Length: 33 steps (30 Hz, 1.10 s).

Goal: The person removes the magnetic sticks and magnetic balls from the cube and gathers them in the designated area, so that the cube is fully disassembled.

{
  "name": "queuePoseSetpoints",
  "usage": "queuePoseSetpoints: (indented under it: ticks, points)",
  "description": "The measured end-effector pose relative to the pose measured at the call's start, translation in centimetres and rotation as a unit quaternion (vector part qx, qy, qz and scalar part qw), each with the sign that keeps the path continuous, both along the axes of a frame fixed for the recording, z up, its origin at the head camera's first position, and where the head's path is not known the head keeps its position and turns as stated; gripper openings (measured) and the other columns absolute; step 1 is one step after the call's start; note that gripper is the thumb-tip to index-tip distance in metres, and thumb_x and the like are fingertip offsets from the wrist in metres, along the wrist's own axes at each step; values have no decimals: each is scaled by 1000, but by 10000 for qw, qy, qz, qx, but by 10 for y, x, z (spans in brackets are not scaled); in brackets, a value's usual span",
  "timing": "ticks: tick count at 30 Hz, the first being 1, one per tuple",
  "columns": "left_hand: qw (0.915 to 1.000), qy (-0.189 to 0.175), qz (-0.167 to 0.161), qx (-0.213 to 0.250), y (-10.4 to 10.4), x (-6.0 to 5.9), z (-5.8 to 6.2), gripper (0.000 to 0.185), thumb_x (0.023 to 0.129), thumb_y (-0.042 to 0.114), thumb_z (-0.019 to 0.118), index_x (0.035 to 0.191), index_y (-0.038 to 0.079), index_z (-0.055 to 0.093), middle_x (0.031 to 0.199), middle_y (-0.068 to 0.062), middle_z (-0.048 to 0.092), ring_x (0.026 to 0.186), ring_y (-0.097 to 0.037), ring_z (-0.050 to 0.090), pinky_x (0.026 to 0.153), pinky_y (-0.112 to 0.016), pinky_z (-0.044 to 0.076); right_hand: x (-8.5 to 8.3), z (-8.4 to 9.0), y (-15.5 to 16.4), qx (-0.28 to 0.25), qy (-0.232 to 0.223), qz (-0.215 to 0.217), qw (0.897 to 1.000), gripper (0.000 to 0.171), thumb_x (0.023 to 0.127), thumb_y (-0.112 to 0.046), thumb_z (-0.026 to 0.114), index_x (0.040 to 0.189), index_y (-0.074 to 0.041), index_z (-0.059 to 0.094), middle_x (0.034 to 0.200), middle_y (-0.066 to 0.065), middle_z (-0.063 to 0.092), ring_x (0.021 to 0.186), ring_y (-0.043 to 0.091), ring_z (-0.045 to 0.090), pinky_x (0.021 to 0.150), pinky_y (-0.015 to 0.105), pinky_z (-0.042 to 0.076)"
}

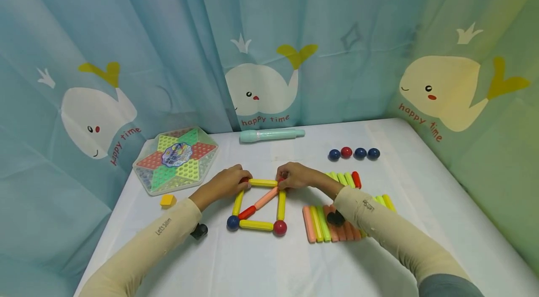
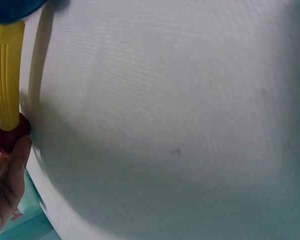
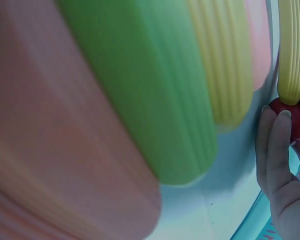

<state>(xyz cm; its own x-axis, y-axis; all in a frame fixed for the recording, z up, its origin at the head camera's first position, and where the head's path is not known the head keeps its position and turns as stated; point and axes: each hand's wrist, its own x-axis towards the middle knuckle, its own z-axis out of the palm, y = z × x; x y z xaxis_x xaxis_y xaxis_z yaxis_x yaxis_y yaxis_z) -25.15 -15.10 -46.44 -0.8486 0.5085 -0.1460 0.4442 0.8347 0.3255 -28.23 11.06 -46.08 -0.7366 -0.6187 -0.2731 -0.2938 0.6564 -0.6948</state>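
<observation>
Two words, "happy time", sit under each whale on the curtain (image 1: pixel 269 77). Left sleeve reads "Let's Slim". On the white table (image 1: pixel 294 264) lies a square of sticks (image 1: pixel 258 204) with four yellow sides, ball corners and a slanted stick. The left hand (image 1: pixel 227 182) pinches its far left red ball (image 2: pixel 9 136); the right hand (image 1: pixel 294 176) pinches the far right one (image 3: pixel 290 116). Four loose balls (image 1: pixel 353 153) sit far right.

The head view looks down and forward across the desk (image 1: pixel 261 264) toward the curtain (image 1: pixel 168 44). Both wrist views sit very close, each sharing a yellow stick (image 2: pixel 7 75) corner with it.
</observation>
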Motion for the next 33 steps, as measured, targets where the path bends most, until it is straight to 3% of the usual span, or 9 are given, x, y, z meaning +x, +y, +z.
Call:
queuePoseSetpoints:
  ticks: [12, 21, 26, 33]
  points:
    - [9997, 28, 172, -176, 4, 1, -2, 26, 98, 30, 67, 117, 14, 71, 95, 0, 57, 78, -12, 51, 71, -27, 46, 0, -1, 1, -265, 117, 505, 9983, 4, 91, -8, 68, 94, -7, 70, 78, 0, 63, 62, 7, 56, 58, 20, 48]
    - [9998, 31, 172, -118, 2, 0, -4, 27, 98, 32, 66, 117, 14, 71, 97, -1, 57, 77, -12, 51, 71, -27, 46, -1, -1, 8, -518, 304, 762, 9953, 11, 98, -11, 63, 106, -4, 63, 90, 6, 64, 70, 8, 54, 66, 22, 48]
    - [9998, 57, 179, -90, 2, 0, -4, 26, 98, 32, 66, 116, 14, 71, 96, -1, 57, 76, -12, 51, 70, -27, 46, -1, -5, 9, -239, 438, 898, 9947, 17, 99, -17, 64, 111, -6, 66, 90, 4, 60, 79, 11, 51, 70, 24, 44]
    - [9997, 38, 191, -110, 3, 0, -3, 26, 98, 32, 66, 117, 14, 71, 97, -1, 57, 76, -13, 51, 71, -28, 46, -1, -6, 10, -97, 495, 706, 9962, 20, 93, -20, 73, 107, -11, 63, 94, 3, 57, 84, 14, 48, 70, 24, 40]
